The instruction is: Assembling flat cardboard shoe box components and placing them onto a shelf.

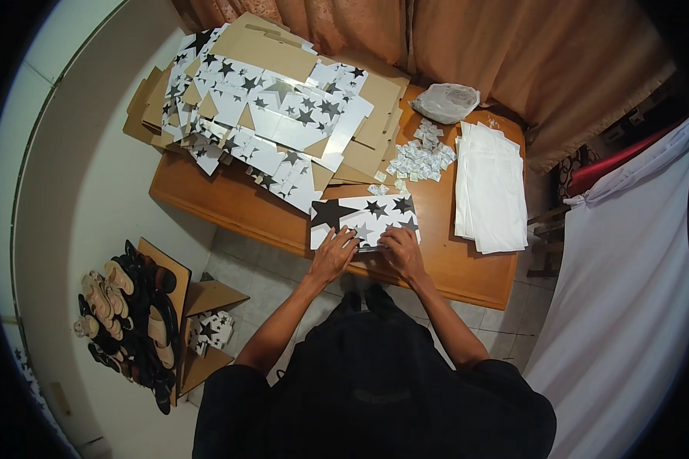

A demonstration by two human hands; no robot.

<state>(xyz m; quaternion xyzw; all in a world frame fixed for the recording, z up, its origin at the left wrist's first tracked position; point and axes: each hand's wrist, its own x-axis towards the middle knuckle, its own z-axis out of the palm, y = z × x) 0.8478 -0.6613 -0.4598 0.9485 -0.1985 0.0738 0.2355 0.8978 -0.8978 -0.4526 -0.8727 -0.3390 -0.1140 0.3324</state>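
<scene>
A white cardboard box [367, 206] printed with black and grey stars lies at the table's front edge, its lid side up. On the left part of its near edge, my left hand [333, 255] has its fingers bent and gripping. My right hand [402, 251] holds the same edge further right, fingers curled inward. The near side of the box and my thumbs are partly hidden. Just beyond the box, a few small white sachets [378, 189] lie close to a larger heap of sachets [422, 159].
Flat star-printed cardboard sheets [291, 107] pile up at the back left of the wooden table [214, 195]. White paper sheets [490, 187] are stacked at the right, near a clear plastic bag [445, 103]. Shoes [122, 306] fill a board at the lower left.
</scene>
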